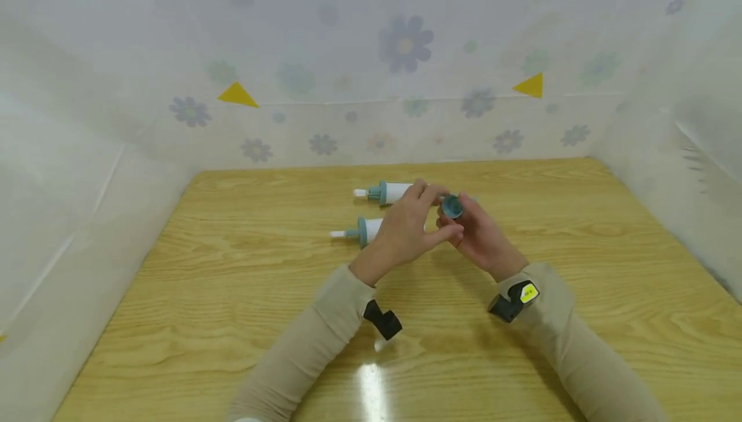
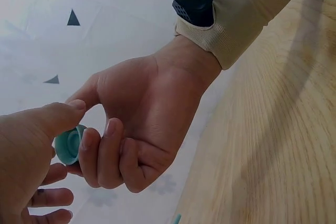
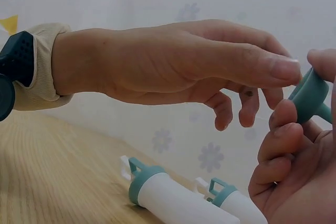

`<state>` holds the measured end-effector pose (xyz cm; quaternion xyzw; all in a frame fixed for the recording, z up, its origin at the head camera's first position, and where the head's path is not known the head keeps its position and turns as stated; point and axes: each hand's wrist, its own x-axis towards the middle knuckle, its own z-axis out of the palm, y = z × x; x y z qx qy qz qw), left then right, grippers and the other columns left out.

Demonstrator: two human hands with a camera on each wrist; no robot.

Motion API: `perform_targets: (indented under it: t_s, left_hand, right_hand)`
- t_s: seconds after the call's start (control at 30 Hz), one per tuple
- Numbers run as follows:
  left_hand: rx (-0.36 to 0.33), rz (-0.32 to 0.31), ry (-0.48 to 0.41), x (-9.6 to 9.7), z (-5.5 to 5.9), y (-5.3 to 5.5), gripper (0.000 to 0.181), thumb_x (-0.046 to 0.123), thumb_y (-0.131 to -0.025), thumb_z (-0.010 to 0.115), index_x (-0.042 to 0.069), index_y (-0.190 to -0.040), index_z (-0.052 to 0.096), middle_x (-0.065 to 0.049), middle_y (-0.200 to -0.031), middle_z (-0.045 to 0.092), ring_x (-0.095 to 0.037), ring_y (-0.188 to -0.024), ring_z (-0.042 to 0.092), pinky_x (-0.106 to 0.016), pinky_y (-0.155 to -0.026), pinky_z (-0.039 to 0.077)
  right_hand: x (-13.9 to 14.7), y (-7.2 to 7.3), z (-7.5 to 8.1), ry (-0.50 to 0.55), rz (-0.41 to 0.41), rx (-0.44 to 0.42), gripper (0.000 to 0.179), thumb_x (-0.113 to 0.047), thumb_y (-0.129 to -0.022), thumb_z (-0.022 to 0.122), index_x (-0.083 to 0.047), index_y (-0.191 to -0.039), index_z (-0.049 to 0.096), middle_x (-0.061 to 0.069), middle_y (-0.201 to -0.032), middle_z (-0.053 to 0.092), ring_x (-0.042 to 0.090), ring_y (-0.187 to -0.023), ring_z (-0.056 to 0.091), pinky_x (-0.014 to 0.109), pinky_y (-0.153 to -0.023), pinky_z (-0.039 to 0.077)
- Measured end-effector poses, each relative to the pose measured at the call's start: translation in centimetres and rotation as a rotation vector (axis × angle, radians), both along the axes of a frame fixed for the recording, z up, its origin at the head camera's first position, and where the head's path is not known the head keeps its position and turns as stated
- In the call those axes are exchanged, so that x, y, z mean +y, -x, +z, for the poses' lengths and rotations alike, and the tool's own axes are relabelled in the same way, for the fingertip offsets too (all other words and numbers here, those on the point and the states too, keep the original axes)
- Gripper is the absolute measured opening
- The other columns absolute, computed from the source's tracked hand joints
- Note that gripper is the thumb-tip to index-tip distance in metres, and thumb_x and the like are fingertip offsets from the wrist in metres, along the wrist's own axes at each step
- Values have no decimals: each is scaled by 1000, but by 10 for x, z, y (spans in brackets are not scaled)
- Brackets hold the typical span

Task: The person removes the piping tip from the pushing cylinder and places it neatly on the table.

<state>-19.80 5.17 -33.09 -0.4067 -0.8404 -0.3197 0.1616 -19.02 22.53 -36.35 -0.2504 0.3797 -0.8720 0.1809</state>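
A small teal cup-shaped part [image 1: 452, 207] with a thin stem is raised over the table, its hollow side facing left. My right hand [image 1: 484, 238] holds it, with curled fingers at its side and the thumb at its rim. From the left, my left hand [image 1: 406, 225] reaches in with thumb and forefinger spread around the cup. Its thumb tip lies right at the rim in the right wrist view, while the other fingers hang loosely bent. Nothing else shows in either hand.
Two white cylinders with teal ends, a rear one [image 1: 397, 192] and a front one [image 1: 373, 231], lie on the wood-grain table [image 1: 232, 293], partly hidden behind my left hand. White tips point left from them. A flower-patterned sheet [image 1: 324, 87] surrounds the table.
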Motion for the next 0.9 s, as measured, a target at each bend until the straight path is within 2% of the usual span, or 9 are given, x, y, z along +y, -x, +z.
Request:
perform_targets:
  t_s: [0.13,0.27,0.33,0.5,0.57,0.73,0.9]
  left_hand:
    - [13,26,5,3,-2,0,50,38,-88,70,7,-122,54,-7,-100,52,-14,-74,46,-22,-64,40]
    - [12,35,12,2,-2,0,41,35,-91,67,9,-119,57,-7,-98,50,-14,-70,42,-23,-61,37]
    - [-24,14,-2,2,-1,0,37,33,-92,66,9,-119,57,-7,-100,50,-14,-72,43,-23,-62,38]
    - [-125,-40,-44,-1,0,1,36,29,-94,63,7,-122,56,-6,-108,52,-15,-85,52,-22,-71,45]
    - [-151,-60,-76,-2,-1,2,36,26,-94,63,6,-122,55,-7,-111,53,-17,-89,54,-24,-76,48]
    - [-178,-108,-153,-5,-2,3,34,20,-93,66,3,-121,56,-9,-111,56,-18,-87,56,-29,-76,51]
    - [-184,-104,-201,-7,-1,5,37,18,-90,69,1,-120,58,-10,-110,60,-17,-85,59,-27,-74,53]
  right_hand:
    - [-3,-2,-1,-119,-81,34,36,-27,-106,30,-13,-96,62,-6,-82,59,5,-67,51,17,-63,42]
    - [-6,-4,-1,-220,-133,81,33,-31,-106,32,-15,-95,58,-8,-80,58,6,-57,38,17,-59,35]
    - [-6,-5,-2,-198,-116,80,36,-34,-106,28,-15,-97,58,-7,-83,59,7,-56,35,16,-58,35]
    - [-4,-6,-1,16,4,-26,53,-41,-106,16,-10,-101,59,-1,-91,62,8,-66,52,20,-64,44]
    - [-2,-6,0,57,19,-66,55,-41,-106,14,-9,-99,58,0,-90,62,9,-68,54,22,-66,45]
    - [-1,-6,0,11,-40,-92,49,-37,-107,15,-12,-96,56,-2,-84,61,8,-66,55,22,-65,44]
    - [-3,-4,-1,-90,-131,-53,50,-28,-108,13,-13,-95,59,-3,-77,62,6,-62,55,20,-59,43]
